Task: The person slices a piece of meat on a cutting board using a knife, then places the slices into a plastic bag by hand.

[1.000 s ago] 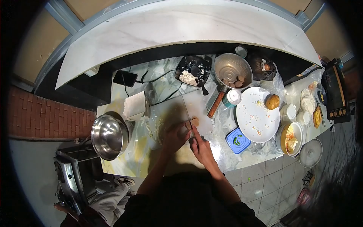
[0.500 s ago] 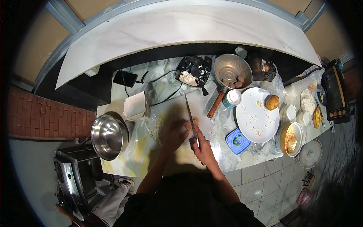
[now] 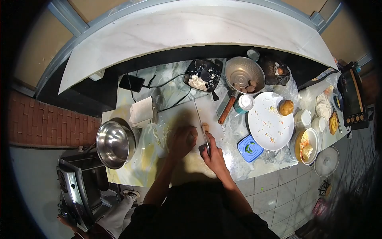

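Note:
Over the pale cutting board (image 3: 215, 107), my right hand (image 3: 215, 158) grips the handle of a long kitchen knife (image 3: 199, 115), its blade pointing away from me. Just left of the blade, my left hand (image 3: 182, 144) is closed around a pinkish-brown piece of food (image 3: 194, 132), whose kind I cannot make out. Beside the blade on its right lies a small light-brown cut piece (image 3: 205, 126) on the board. Pale shreds (image 3: 167, 133) are scattered over the board's left part.
Left stand a steel bowl (image 3: 113, 145) and a paper stack (image 3: 142, 111). Behind are a black dish (image 3: 215, 67) and a wooden-handled pot (image 3: 243, 65). Rightward are a white plate (image 3: 260, 129) with a potato (image 3: 286, 107) and a blue-lidded box (image 3: 254, 145). Another person's leg (image 3: 119, 213) shows lower left.
My left hand has drawn slightly left, away from the blade, with the piece of food. The knife has shifted slightly, and the cut piece beside it shows more clearly.

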A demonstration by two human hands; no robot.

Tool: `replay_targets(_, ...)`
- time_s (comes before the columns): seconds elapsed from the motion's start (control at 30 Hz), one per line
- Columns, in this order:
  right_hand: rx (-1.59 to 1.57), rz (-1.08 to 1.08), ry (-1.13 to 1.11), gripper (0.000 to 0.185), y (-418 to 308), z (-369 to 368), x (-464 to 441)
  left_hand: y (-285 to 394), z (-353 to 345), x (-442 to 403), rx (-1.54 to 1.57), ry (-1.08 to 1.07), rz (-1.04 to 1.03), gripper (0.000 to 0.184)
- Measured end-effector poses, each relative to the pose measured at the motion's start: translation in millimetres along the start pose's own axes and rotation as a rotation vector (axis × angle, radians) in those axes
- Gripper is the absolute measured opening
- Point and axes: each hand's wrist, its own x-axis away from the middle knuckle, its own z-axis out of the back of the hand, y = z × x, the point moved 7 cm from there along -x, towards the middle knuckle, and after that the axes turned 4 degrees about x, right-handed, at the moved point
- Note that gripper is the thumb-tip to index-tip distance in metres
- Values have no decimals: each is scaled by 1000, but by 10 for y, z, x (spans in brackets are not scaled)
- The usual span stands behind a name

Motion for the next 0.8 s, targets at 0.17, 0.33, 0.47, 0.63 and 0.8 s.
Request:
replay_targets(0.17,15,99,59,58,2,0,10,-55,-66,25,-11,-20,-29,40)
replay_targets(0.33,14,96,66,57,52,-40,-8,-67,-77,21,-24,-37,-18,40)
replay_targets(0.47,6,35,10,63,28,-43,-14,-60,-75,13,-31,-50,2,40)
replay_targets(0.63,13,69,24,65,91,-87,-20,-66,-72,21,-22,-45,-8,40)
replay_targets(0.8,76,83,41,72,133,-107,-12,-72,-76,32,-12,-35,-16,40)
